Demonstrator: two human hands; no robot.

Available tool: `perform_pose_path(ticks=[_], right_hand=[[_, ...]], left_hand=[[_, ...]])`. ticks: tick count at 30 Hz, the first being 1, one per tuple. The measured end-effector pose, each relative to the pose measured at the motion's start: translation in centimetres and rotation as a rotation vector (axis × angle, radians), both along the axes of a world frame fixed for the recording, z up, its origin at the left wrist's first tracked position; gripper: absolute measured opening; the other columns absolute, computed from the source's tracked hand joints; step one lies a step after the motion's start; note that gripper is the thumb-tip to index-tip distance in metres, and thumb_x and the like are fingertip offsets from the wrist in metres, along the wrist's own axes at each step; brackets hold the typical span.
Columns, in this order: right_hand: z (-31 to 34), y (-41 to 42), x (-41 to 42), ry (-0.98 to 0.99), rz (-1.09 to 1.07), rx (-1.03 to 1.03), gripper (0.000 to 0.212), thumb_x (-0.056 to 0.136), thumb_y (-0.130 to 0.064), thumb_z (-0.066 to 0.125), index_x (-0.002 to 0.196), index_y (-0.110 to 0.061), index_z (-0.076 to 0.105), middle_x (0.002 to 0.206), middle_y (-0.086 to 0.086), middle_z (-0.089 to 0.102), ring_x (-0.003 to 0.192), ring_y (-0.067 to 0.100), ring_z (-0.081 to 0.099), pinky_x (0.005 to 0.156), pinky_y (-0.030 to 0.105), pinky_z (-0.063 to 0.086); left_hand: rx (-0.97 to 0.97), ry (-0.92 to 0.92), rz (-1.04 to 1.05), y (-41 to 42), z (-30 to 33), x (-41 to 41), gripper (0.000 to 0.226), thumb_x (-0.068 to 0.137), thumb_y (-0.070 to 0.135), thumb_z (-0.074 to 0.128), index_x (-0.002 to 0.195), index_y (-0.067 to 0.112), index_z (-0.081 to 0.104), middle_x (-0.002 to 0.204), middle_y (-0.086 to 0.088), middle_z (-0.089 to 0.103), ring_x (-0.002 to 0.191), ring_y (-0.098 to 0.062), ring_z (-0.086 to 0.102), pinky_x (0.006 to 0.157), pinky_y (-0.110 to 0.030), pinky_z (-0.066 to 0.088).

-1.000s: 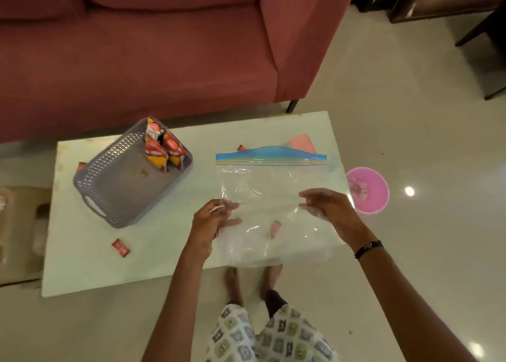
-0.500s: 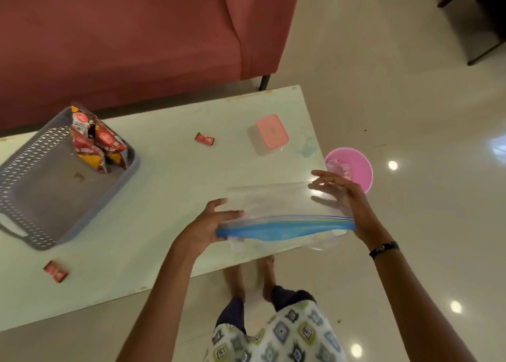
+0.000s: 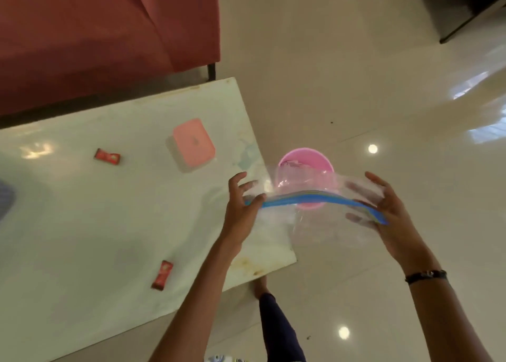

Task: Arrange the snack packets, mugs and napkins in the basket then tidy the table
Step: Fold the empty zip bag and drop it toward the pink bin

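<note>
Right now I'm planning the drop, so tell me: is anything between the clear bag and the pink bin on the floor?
Nothing visible. The clear zip bag, held by the left hand and right hand, hangs past the table corner, over the pink bin, which shows through the plastic.

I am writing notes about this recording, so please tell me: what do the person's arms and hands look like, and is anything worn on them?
Both forearms are bare, with no sleeves in view. The right wrist carries a thin dark bracelet with a small metal piece on it. The left hand and the right hand wear no gloves, and I can see no rings on either one. The left wrist has nothing on it.
</note>
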State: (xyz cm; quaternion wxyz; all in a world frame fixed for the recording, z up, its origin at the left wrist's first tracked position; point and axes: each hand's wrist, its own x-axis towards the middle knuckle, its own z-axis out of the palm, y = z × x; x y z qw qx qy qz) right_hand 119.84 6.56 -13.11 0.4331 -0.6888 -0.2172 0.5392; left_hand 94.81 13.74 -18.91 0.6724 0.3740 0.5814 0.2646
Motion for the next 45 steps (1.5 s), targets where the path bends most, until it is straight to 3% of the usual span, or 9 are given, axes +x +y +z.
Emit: perform_pose_path(ticks=[4,8,14,17,25,30,36,41,45], right_hand=[[-4.7,1.0,6.1,-0.236,-0.115,-0.017,0.046,0.088,0.005,0.057,0.126,-0.020,0.049,0.115,-0.004,0.068,0.098,0.015,0.067,0.075,0.027,0.058],[-11.9,2.6,7.3,-0.299,-0.133,-0.047,0.041,0.084,0.005,0.060,0.119,-0.017,0.054,0.113,0.004,0.068,0.097,0.021,0.066,0.077,0.025,0.056],[-22.3,5.4,5.4,-0.506,-0.156,-0.116,0.043,0.082,0.014,0.047,0.117,-0.007,0.060,0.112,0.009,0.069,0.089,0.010,0.066,0.083,0.026,0.056],[-25.7,6.0,4.7,-0.800,0.048,-0.149,0.056,0.078,0.016,0.037,0.124,-0.009,0.057,0.118,0.012,0.066,0.096,0.031,0.064,0.082,0.034,0.052],[-32.6,6.4,5.6,-1.192,0.724,-0.138,0.048,0.081,0.006,0.060,0.123,-0.010,0.045,0.120,0.018,0.048,0.099,0.035,0.054,0.053,0.037,0.056],[-34.8,7.4,6.0,-1.198,1.137,-0.329,0.042,0.089,-0.012,0.052,0.131,-0.014,0.048,0.146,0.012,0.035,0.137,0.033,0.026,0.106,0.048,0.034],[-31.9,8.2,5.4,-1.028,0.874,-0.381,0.062,0.091,-0.028,0.050,0.147,-0.025,0.025,0.157,0.006,0.018,0.144,0.035,0.010,0.115,0.055,0.008],[-26.6,6.7,4.2,-1.191,0.477,-0.166,0.050,0.090,-0.028,0.034,0.138,-0.016,0.041,0.146,0.007,0.041,0.139,0.031,0.029,0.113,0.056,0.015],[-22.1,6.0,2.1,-1.068,0.294,-0.081,0.044,0.088,-0.022,0.037,0.130,-0.016,0.049,0.134,0.003,0.052,0.126,0.025,0.045,0.110,0.046,0.025]], left_hand=[[0.054,0.004,-0.036,1.1,-2.0,6.8,0.043,0.089,0.006,0.057,0.124,0.022,0.038,0.117,0.020,0.049,0.104,0.001,0.051,0.075,0.000,0.042],[0.054,0.037,-0.168,1.0,-5.5,10.9,0.043,0.091,0.009,0.053,0.130,0.021,0.037,0.137,0.007,0.047,0.123,-0.011,0.049,0.100,-0.028,0.043],[0.118,0.192,-0.419,0.6,-11.3,13.8,0.051,0.091,0.006,0.049,0.138,0.017,0.033,0.144,-0.001,0.039,0.130,-0.019,0.040,0.102,-0.028,0.034],[0.165,0.289,-0.552,0.7,-14.3,14.9,0.053,0.090,0.006,0.051,0.138,0.015,0.032,0.144,-0.009,0.040,0.128,-0.027,0.040,0.104,-0.037,0.038],[0.278,0.612,-0.958,2.9,-20.2,18.7,0.067,0.093,0.012,0.049,0.148,0.017,0.012,0.158,-0.010,0.008,0.144,-0.034,0.009,0.114,-0.048,0.025],[0.159,0.720,-1.158,3.0,-22.7,19.0,0.054,0.094,0.016,0.044,0.144,0.013,0.024,0.151,-0.012,0.023,0.137,-0.036,0.023,0.105,-0.047,0.033],[0.199,0.596,-0.933,2.1,-20.7,18.0,0.044,0.093,0.014,0.048,0.135,0.008,0.036,0.133,-0.013,0.049,0.122,-0.035,0.045,0.098,-0.045,0.042],[0.293,0.593,-0.757,2.2,-16.4,16.3,0.049,0.094,0.014,0.045,0.140,0.009,0.029,0.133,-0.014,0.050,0.115,-0.033,0.050,0.086,-0.043,0.047],[0.341,0.540,-0.619,2.1,-12.3,13.9,0.045,0.094,0.012,0.043,0.138,0.012,0.033,0.132,-0.012,0.052,0.116,-0.030,0.049,0.086,-0.041,0.046]])
